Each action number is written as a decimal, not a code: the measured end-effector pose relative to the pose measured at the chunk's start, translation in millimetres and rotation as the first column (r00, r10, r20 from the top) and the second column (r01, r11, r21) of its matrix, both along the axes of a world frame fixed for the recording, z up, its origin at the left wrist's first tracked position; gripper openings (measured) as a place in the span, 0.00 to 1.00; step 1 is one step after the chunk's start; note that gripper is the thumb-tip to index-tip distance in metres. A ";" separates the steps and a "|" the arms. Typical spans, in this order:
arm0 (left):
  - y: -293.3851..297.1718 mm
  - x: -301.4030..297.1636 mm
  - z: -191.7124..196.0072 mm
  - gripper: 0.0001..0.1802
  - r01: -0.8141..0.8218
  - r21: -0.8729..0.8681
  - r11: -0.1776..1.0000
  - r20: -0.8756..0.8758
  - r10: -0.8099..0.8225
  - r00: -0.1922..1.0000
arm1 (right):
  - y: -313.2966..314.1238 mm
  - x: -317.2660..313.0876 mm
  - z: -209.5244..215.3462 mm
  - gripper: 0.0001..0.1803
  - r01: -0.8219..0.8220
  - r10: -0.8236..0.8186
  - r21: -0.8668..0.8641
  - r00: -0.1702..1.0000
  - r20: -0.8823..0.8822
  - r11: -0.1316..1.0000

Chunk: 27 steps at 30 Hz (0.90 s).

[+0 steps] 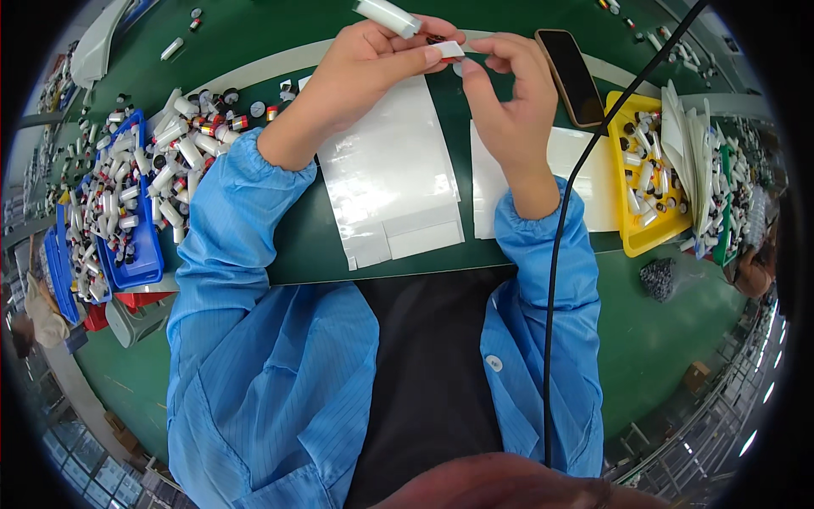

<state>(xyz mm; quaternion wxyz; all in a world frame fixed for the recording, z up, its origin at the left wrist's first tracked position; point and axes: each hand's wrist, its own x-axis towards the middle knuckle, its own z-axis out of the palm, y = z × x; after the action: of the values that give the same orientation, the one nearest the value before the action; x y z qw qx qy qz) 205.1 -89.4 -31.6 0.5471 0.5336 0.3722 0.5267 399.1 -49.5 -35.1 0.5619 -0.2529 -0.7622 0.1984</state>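
Note:
My left hand [360,72] is closed above the far part of the work surface. A white cylindrical bottle [387,15] sticks out over its fingers. Between its thumb and fingertips sits a small white piece [448,51] with a red edge, and something dark lies just behind it; their exact kind cannot be made out. My right hand [517,97] is close by on the right, thumb and forefinger apart near the end of that piece. A small pale disc [459,69] shows by the thumb tip. Below my hands lies a clear plastic sleeve with white sheets [386,161].
Small white bottles [182,140] heap up at the left, beside and in blue trays [151,246]. A yellow tray [632,242] of similar bottles stands right. A phone [570,76] lies beyond more white sheets [585,170]. A black cable [555,280] crosses the view.

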 end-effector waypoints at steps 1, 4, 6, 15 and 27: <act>0.4 -0.7 0.1 0.18 0.012 -0.008 1.000 0.041 -0.012 0.999 | 2.4 -1.8 -1.9 0.10 -0.022 0.022 -0.007 1.000 -0.010 1.000; 1.1 -1.3 0.3 0.18 0.040 -0.014 0.999 0.120 -0.038 0.992 | 6.7 -1.9 -6.6 0.07 -0.052 0.052 -0.001 0.999 0.006 0.999; 0.6 -0.6 0.0 0.18 0.045 0.005 0.999 0.116 -0.046 0.992 | 9.7 2.1 -10.6 0.07 -0.079 0.077 0.029 0.995 0.068 0.996; -2.3 4.2 -4.2 0.19 -0.016 0.015 1.000 0.079 0.015 0.997 | 3.1 -0.9 -3.7 0.04 -0.085 0.084 0.019 0.996 0.006 0.996; -6.2 12.3 -2.1 0.15 -0.087 -0.105 0.991 0.145 0.102 0.984 | -0.9 -4.2 -9.1 0.07 0.050 -0.077 0.208 0.989 0.128 0.977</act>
<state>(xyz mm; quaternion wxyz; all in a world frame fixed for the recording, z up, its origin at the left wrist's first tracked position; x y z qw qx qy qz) 217.4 -95.6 -33.7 0.5737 0.4467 0.3802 0.5717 394.9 -50.4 -44.2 0.5380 -0.2311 -0.8064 0.0835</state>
